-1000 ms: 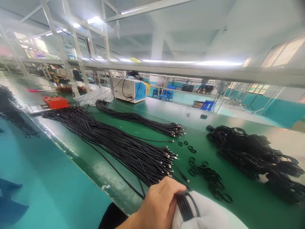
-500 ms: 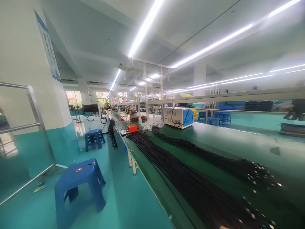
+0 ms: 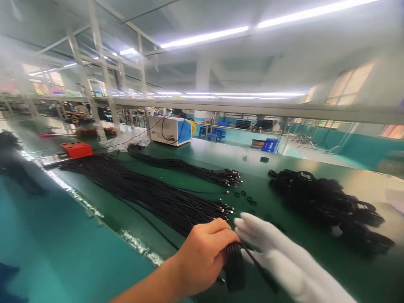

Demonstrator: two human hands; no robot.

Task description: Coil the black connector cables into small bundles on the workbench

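Note:
My bare left hand (image 3: 202,256) is closed round a small bunch of black cables (image 3: 236,267) at the near edge of the green bench (image 3: 202,155). My right hand (image 3: 284,261) wears a white glove, and its fingers are stretched out flat beside the bunch, with one cable running across them. Just beyond my hands lies a long spread of black cables (image 3: 151,195) with metal tips pointing toward me. A second, thinner bundle of cables (image 3: 189,167) lies farther back.
A heap of coiled black cables (image 3: 328,204) sits at the right. Small black rings (image 3: 244,195) are scattered mid-bench. A white and blue machine (image 3: 170,130) and an orange box (image 3: 76,149) stand at the far left end. A person works in the background at the far left.
The view swung up and left to the hall, then back down to the bench. My gloved right hand now lies stretched out flat beside the bunch; my left hand still grips it.

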